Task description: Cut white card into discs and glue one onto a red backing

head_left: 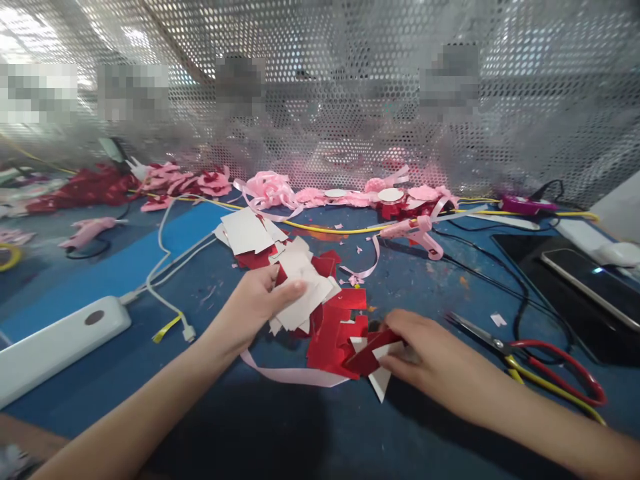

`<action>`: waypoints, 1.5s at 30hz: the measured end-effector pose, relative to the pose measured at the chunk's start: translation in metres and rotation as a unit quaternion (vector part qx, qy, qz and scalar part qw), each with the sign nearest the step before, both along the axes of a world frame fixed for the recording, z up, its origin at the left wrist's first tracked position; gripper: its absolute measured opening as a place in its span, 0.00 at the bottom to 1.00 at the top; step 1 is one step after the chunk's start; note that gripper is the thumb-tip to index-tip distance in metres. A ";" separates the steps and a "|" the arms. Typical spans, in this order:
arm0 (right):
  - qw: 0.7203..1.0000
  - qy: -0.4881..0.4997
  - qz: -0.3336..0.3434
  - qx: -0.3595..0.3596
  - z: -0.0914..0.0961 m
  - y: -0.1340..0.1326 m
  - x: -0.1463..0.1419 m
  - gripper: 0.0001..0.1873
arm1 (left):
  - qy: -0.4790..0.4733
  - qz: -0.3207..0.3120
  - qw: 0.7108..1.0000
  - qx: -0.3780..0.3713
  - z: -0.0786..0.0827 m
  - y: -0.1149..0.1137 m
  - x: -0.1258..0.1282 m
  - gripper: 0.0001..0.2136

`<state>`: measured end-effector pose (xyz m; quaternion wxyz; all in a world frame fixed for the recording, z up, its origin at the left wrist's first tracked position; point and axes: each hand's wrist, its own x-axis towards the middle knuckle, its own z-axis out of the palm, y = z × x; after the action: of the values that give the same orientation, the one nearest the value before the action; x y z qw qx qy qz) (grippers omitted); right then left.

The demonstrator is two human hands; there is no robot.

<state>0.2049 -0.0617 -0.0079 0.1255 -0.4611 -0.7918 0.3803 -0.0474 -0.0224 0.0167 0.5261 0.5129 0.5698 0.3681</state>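
My left hand [263, 297] is closed on a bundle of cut white and red paper pieces [305, 283], its thumb pressed over the white top piece. In my right hand [417, 353] some red and white paper scraps [367, 355] are pinched between thumb and fingers. Flat red paper pieces [333, 327] lie on the blue table between the two hands. Behind my left hand rests a stack of white cards [245, 231] with red paper under it. A pale pink ribbon [300, 377] curves across the table in front of the red pieces.
Scissors [500, 345] with red and yellow handles lie at right, near a phone [593, 283] on a black panel. A pink glue gun [415, 233] stands behind. Pink ribbon heaps [273, 190] line the perforated metal screen [325, 87]. A white power strip [65, 347] and cables lie left.
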 end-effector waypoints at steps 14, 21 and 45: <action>0.980 0.047 -0.002 -0.195 0.011 0.007 0.013 0.07 | 0.214 -0.131 0.965 0.078 -0.018 -0.014 0.022 0.17; 0.961 0.181 -0.052 -0.201 0.008 0.016 -0.008 0.12 | 0.305 -0.161 0.925 0.160 -0.045 -0.032 0.034 0.21; 0.995 -0.057 -0.011 0.076 -0.011 0.059 -0.033 0.15 | 0.413 -0.330 0.776 0.343 -0.055 -0.042 0.035 0.36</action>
<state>0.1723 -0.0030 -0.0189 0.1191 -0.4796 -0.8191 0.2913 -0.0124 -0.0642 -0.0379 0.1185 0.9187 0.3643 0.0961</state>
